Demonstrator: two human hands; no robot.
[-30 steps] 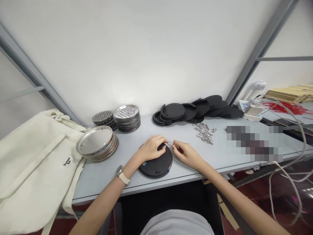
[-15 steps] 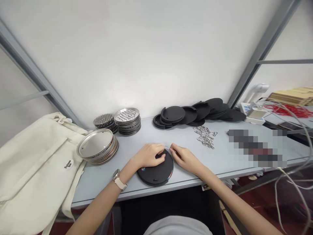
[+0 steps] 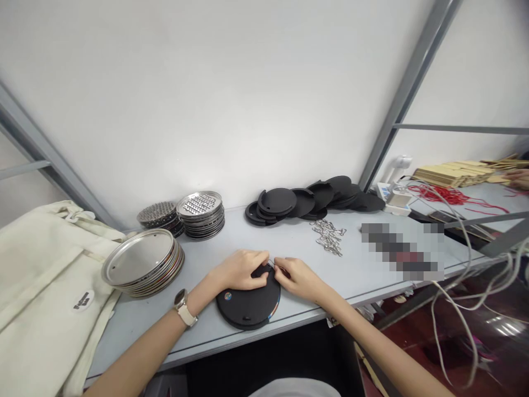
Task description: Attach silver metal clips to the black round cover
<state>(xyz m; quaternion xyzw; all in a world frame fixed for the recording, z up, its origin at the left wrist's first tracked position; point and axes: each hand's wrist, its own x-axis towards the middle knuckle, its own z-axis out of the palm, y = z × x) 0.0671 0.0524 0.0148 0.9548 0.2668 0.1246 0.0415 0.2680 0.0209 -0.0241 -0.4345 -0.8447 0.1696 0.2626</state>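
Observation:
A round black disc (image 3: 248, 309) lies flat near the table's front edge. It has a small coloured sticker, a little slot and a strip of coloured rim at its right. My left hand (image 3: 242, 270) grips the disc's far edge, thumb on top and fingers curled over. At that same edge, my right hand (image 3: 298, 277) is closed, fingertips pinching a thin metal wire clip (image 3: 270, 263). The clip's far end reaches the disc beside my left fingertips; whether it passes through a hole is hidden. A loose pile of similar metal clips (image 3: 328, 237) rests farther right.
Left stand a stack of round metal plates (image 3: 140, 259) and stacks of metal grater discs (image 3: 200, 212), beside a cream bag (image 3: 45, 298). Overlapping black discs (image 3: 279, 201) line the wall. Right are white cables (image 3: 467, 242), red cords (image 3: 438, 194) and another person's hand (image 3: 518, 179).
The view has turned right, so everything sits farther left. My hands stay at the disc's far edge, and more of the wire clip shows between them. Another person's hand has come into view.

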